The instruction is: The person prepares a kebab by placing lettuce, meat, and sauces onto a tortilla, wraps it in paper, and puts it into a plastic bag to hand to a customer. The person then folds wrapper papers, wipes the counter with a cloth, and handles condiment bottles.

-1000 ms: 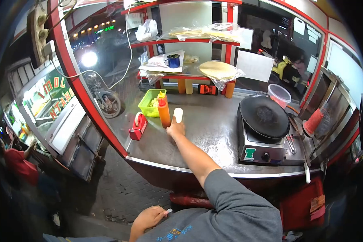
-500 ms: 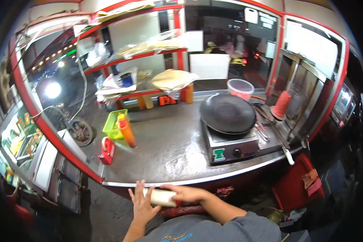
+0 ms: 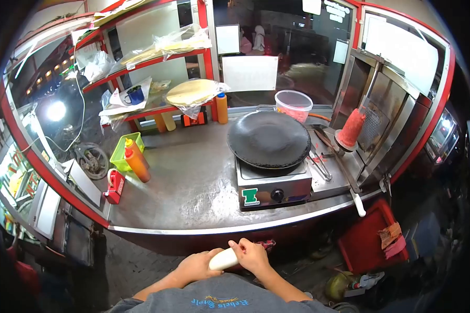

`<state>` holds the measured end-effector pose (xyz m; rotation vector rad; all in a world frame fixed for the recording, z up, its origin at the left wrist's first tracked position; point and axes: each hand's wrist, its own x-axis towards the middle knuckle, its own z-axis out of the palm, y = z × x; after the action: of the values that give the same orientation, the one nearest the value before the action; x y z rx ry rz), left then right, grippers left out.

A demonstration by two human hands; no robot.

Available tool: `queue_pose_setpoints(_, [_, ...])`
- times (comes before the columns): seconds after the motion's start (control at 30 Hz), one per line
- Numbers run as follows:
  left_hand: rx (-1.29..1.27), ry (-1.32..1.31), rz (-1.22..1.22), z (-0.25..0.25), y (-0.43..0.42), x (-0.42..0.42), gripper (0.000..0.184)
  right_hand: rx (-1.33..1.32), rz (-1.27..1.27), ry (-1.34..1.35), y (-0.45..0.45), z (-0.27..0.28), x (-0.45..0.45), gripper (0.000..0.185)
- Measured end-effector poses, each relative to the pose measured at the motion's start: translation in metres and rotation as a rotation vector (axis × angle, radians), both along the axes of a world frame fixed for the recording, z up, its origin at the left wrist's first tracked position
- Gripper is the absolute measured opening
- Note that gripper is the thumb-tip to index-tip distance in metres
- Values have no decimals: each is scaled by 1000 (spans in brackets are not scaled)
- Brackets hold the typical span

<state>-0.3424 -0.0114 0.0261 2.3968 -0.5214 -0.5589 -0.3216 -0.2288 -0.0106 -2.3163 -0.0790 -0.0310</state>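
Close to my body, below the counter's front edge, a white bottle-shaped cylinder (image 3: 224, 260) lies tilted between my two hands. My left hand (image 3: 196, 267) is closed around its lower left end. At the upper right end, my right hand (image 3: 251, 256) is closed on it, and the fingers cover that end. What sits under those fingers is hidden. Beyond both hands stretches the metal counter (image 3: 188, 201), with a black domed pan (image 3: 269, 138) on a single-burner stove (image 3: 274, 189).
Orange squeeze bottles (image 3: 137, 163), a green basket (image 3: 121, 159) and a red tape dispenser (image 3: 115, 186) stand at left. Flatbreads (image 3: 190, 93) lie on the shelf. Tongs (image 3: 321, 166), a long knife (image 3: 358, 203) and a meat spit (image 3: 351, 129) are at right. A red crate (image 3: 368, 237) stands below.
My left hand has gone from spread fingers beside the white cylinder to gripping it. The cylinder has tilted, its right end now higher. The view has shifted, so the counter's things appear farther left.
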Motion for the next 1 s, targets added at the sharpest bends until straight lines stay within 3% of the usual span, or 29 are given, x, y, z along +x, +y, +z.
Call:
queue_pose_setpoints(0.2, [-111, 335, -42, 12, -7, 14, 77, 294, 224, -298, -20, -7, 12, 29])
queue_pose_setpoints(0.23, [-212, 341, -115, 7, -4, 17, 76, 364, 361, -390, -24, -5, 16, 25])
queue_pose_setpoints(0.33, [-206, 459, -211, 20, 1, 20, 78, 479, 735, -593, -34, 17, 35, 16])
queue_pose_setpoints(0.4, [-251, 393, -71, 25, 2, 15, 80, 411, 951, -633, -38, 43, 57, 18])
queue_pose_setpoints(0.47, [-307, 320, 210, 49, -11, 0, 80, 395, 771, -492, -30, 51, 71, 20])
queue_pose_setpoints(0.5, [-177, 144, 363, 61, -24, -6, 82, 342, 651, -361, -22, 50, 73, 25])
queue_pose_setpoints(0.53, [-103, 130, 356, 60, -26, -10, 82, 284, 529, -233, -14, 48, 74, 31])
queue_pose_setpoints(0.6, [54, 90, 334, 54, -26, -17, 83, 57, 541, -106, 8, 37, 74, 48])
queue_pose_setpoints(0.63, [4, 124, 336, 48, -19, -22, 81, 68, 530, -52, 17, 36, 70, 52])
queue_pose_setpoints(0.77, [35, 276, 345, 47, 18, -31, 83, 87, 582, -135, 48, 16, 51, 52])
queue_pose_setpoints(1.0, [-50, 277, 329, 33, 96, -23, 88, 538, 791, -482, 110, -18, 67, 22])
